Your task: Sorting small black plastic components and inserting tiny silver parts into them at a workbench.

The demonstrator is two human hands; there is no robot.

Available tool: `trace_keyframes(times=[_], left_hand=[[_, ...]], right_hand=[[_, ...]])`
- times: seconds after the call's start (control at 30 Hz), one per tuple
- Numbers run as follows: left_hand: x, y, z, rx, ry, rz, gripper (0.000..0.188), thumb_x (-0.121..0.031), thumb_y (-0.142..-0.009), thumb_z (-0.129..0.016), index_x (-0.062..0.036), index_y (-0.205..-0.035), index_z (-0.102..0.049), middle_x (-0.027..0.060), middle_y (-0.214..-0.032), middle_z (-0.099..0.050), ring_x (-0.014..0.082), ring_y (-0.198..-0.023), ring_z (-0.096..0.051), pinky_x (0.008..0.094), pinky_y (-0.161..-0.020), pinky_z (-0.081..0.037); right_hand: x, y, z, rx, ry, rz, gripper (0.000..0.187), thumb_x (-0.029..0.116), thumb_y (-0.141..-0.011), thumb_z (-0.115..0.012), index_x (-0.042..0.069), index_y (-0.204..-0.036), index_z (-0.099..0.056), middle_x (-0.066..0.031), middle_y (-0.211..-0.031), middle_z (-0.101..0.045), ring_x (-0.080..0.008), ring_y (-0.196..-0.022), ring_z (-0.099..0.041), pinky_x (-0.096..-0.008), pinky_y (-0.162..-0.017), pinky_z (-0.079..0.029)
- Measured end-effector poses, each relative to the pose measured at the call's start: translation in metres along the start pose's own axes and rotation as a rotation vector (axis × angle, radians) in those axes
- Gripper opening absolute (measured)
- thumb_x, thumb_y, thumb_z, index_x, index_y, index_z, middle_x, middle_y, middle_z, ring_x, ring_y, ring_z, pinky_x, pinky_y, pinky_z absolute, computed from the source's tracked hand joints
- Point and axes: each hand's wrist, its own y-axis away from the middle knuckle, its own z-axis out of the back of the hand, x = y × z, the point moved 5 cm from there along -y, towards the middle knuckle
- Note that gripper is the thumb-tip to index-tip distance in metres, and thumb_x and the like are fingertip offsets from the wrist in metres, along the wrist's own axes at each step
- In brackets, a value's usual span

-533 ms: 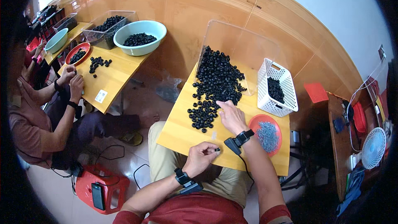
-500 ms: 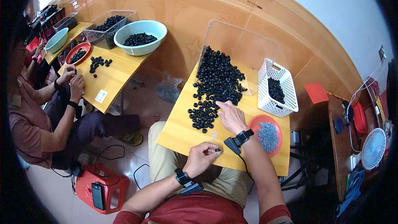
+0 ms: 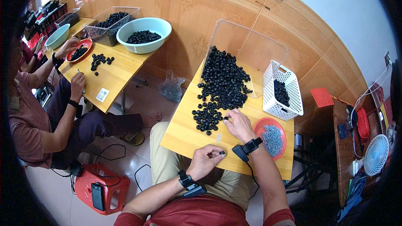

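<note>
My left hand (image 3: 202, 161) is closed at the table's near edge, pinching a small black piece (image 3: 222, 152) between thumb and fingertips. Just right of the loose group (image 3: 205, 120), my right hand (image 3: 239, 125) is closed with a black round part (image 3: 226, 118) at its fingertips. These parts are small and knob-like, some with a hole. A larger heap (image 3: 226, 77) of them spills from a clear plastic bin (image 3: 251, 37) lying open toward me. Beside my right wrist, a red plate (image 3: 282, 129) holds thin silvery metal pieces (image 3: 271, 141), too small to name.
Right of the heap stands a white perforated basket (image 3: 278, 109) with more black parts. Left, a co-worker (image 3: 37, 121) sits at another table (image 3: 115, 77) with a pale green basin (image 3: 163, 39). A red stool (image 3: 113, 190) and a fan (image 3: 377, 155) flank me. A cable hangs from my right wrist.
My right hand has drawn back slightly rightward from the group, a black round part now showing at its fingertips. My left hand stays nearly still. The co-worker's far hand has moved to their red plate.
</note>
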Motion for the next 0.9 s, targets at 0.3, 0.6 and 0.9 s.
trace_keyframes(times=[0.3, 0.6, 0.9], left_hand=[[-0.008, 0.001, 0.000, -0.010, -0.020, -0.007, 0.015, -0.009, -0.085, -0.076, -0.0019, -0.097, -0.071, 0.0037, -0.088, -0.071, 0.0060, -0.076, -0.064, 0.0219, -0.070, -0.054], [0.004, 0.002, 0.000, -0.021, -0.015, -0.025, 0.018, -0.010, -0.084, -0.077, -0.0011, -0.098, -0.071, 0.0031, -0.086, -0.070, 0.0061, -0.075, -0.063, 0.0220, -0.069, -0.053], [0.007, 0.000, 0.000, -0.022, -0.024, -0.022, 0.019, -0.012, -0.084, -0.077, -0.0011, -0.098, -0.071, 0.0036, -0.085, -0.070, 0.0066, -0.074, -0.063, 0.0224, -0.068, -0.053]], right_hand=[[-0.012, 0.008, -0.002, 0.077, -0.254, 0.001, 0.028, 0.016, -0.083, -0.067, 0.006, -0.109, -0.064, -0.0134, -0.102, -0.064, -0.0337, -0.096, -0.064, -0.0444, -0.082, -0.051], [-0.012, -0.010, 0.011, -0.125, 0.076, -0.081, 0.038, 0.015, -0.086, -0.064, 0.009, -0.124, -0.059, -0.0131, -0.109, -0.060, -0.0354, -0.103, -0.061, -0.0441, -0.086, -0.050], [-0.023, -0.007, 0.010, -0.119, -0.032, -0.081, 0.028, 0.019, -0.084, -0.069, 0.007, -0.109, -0.068, -0.0105, -0.107, -0.063, -0.0332, -0.098, -0.063, -0.0418, -0.086, -0.051]])
